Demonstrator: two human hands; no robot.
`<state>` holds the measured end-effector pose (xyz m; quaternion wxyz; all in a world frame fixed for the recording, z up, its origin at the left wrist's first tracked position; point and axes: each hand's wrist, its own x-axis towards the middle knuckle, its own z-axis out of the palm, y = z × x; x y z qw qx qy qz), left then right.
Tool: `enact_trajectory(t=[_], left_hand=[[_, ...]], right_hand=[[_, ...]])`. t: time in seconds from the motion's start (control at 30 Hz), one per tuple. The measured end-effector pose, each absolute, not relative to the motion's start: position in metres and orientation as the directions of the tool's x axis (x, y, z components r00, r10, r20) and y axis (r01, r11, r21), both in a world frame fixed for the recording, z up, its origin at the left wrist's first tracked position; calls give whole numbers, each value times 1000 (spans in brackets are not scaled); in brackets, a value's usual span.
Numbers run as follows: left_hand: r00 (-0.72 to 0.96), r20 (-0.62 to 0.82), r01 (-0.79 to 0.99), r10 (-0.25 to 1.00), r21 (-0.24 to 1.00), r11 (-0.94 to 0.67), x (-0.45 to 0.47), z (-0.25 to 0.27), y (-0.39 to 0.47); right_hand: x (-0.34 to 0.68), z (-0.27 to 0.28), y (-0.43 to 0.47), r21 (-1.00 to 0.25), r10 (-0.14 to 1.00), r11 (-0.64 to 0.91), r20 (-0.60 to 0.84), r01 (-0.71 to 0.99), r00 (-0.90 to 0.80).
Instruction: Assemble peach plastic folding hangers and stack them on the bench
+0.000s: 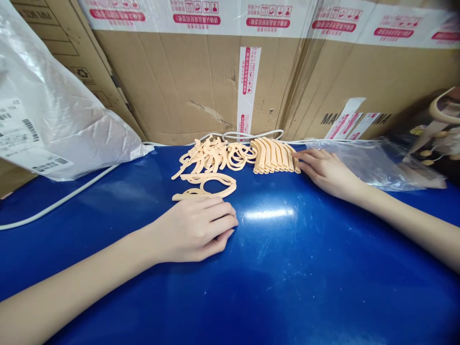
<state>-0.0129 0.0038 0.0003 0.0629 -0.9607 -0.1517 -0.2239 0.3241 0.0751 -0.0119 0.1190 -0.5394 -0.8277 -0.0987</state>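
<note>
Right hand (328, 173), grip apart, touches right end of front-to-back tubes (275, 155); left hand (196, 227) farther, grip can't tell.

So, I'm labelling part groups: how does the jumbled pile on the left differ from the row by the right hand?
The jumbled pile has pieces lying at mixed angles; the row of curved tubes lies aligned side by side. The pile's pieces vary in shape, while the row's look alike. Both are pale peach and rest on the blue table.
</note>
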Motion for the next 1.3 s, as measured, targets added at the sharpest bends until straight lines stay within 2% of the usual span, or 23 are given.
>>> enact_trajectory(t=[0.2,0.33,0.6,0.73,0.97,1.13,1.2,1.3], left_hand=[[860,427,329,280,-44,-943,-13,1,4],[857,425,342,291,-47,-939,-13,2,4],[859,420,346,292,-55,-937,-13,2,3],[859,427,340,284,-60,-938,-13,2,4],[855,432,343,286,-60,-937,-14,2,3],[857,429,346,286,-66,-936,-13,2,3],[857,433,342,279,-73,-937,-13,2,3],[837,465,374,290,-98,-922,-16,2,2]], right_hand=[[324,-11,75,49,851,449,282,892,-443],[323,-9,74,55,853,422,314,905,-416],[325,-9,73,254,848,183,448,950,-284],[326,-9,73,272,834,144,485,952,-264],[324,-2,67,183,852,124,483,975,-199],[318,10,62,119,812,101,564,988,-151],[311,15,55,49,789,177,591,983,-171],[292,19,36,-52,748,375,606,926,-269]])
